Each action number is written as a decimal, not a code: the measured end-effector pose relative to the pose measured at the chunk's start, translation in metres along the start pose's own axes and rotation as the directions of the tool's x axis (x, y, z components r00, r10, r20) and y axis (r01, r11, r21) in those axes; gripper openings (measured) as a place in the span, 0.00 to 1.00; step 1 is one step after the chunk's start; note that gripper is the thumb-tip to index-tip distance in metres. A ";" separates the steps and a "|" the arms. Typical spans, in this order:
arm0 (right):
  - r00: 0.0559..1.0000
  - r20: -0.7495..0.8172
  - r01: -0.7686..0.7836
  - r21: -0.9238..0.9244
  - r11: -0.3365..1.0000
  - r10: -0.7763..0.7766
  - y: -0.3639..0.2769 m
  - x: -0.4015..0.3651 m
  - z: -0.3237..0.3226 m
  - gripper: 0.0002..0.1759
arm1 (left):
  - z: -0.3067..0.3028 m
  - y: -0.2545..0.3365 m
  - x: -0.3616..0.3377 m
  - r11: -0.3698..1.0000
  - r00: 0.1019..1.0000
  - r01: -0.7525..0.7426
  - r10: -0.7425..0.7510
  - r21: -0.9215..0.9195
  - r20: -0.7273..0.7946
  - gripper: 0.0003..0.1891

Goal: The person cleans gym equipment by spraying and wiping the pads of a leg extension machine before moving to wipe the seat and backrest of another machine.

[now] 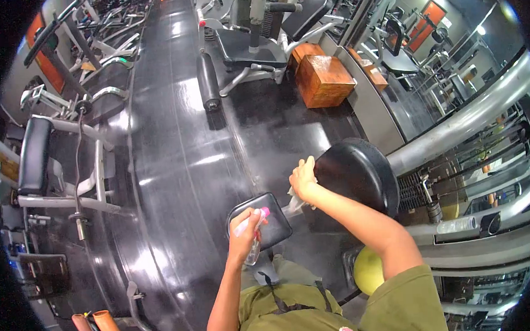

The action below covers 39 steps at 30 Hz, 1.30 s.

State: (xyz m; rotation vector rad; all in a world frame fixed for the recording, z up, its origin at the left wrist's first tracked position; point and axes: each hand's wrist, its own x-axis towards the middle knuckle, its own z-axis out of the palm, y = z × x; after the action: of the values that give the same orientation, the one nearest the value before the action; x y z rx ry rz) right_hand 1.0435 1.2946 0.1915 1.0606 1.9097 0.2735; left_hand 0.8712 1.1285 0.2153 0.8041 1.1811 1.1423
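My left hand (242,233) is wrapped round a clear spray bottle (253,253) with a pink nozzle, held over a small black padded seat (277,223). To its right, my right hand (304,178) has its fingers bent around a pale cloth (295,202), part of which hangs below the palm. That hand is beside the left edge of a large rounded black pad (360,176); whether the cloth touches the pad is unclear.
Wooden boxes (324,81) stand by a mirror (410,94) ahead. A black foam roller (208,82) belongs to a machine in front. A bench (35,155) with a curved bar (79,167) is at the left. Near my right elbow lies a yellow-green ball (369,271).
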 end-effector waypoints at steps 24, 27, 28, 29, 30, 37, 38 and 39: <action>0.658 -0.608 0.035 0.614 0.789 0.444 0.011 -0.118 0.009 0.13 | -0.003 0.000 -0.017 0.990 0.991 0.079 -0.091 0.119 0.094 0.20; 0.503 -0.624 0.228 0.763 0.605 0.598 0.011 -0.154 0.016 0.17 | -0.001 -0.003 -0.014 0.986 0.988 0.079 -0.097 0.150 0.117 0.20; 0.446 -0.630 0.284 0.773 0.567 0.636 0.005 -0.159 0.027 0.18 | 0.001 -0.003 -0.014 0.983 0.988 0.080 -0.100 0.164 0.121 0.20; 0.387 -0.631 0.341 0.775 0.532 0.672 -0.005 -0.162 0.040 0.18 | 0.002 -0.004 -0.012 0.981 0.987 0.078 -0.101 0.177 0.125 0.20; 0.324 -0.631 0.398 0.767 0.503 0.705 -0.013 -0.162 0.050 0.19 | 0.004 -0.005 -0.010 0.982 0.988 0.065 -0.088 0.175 0.129 0.19; 0.029 -0.325 0.379 0.879 0.290 0.945 -0.060 -0.156 0.065 0.14 | 0.010 -0.016 -0.008 0.981 0.979 0.086 -0.116 0.176 0.166 0.20; -0.004 -0.312 0.364 0.885 0.292 0.950 -0.058 -0.154 0.066 0.14 | 0.011 -0.016 -0.009 0.978 0.977 0.088 -0.122 0.187 0.175 0.20; -0.037 -0.299 0.349 0.890 0.293 0.954 -0.057 -0.151 0.067 0.14 | 0.011 -0.016 -0.009 0.976 0.975 0.090 -0.127 0.199 0.183 0.20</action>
State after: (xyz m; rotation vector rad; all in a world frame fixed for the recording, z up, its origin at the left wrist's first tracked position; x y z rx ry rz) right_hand 1.0980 1.1298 0.2129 3.0658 2.9427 0.4282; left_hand 0.8863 1.1165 0.2054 0.9613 1.1651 0.8486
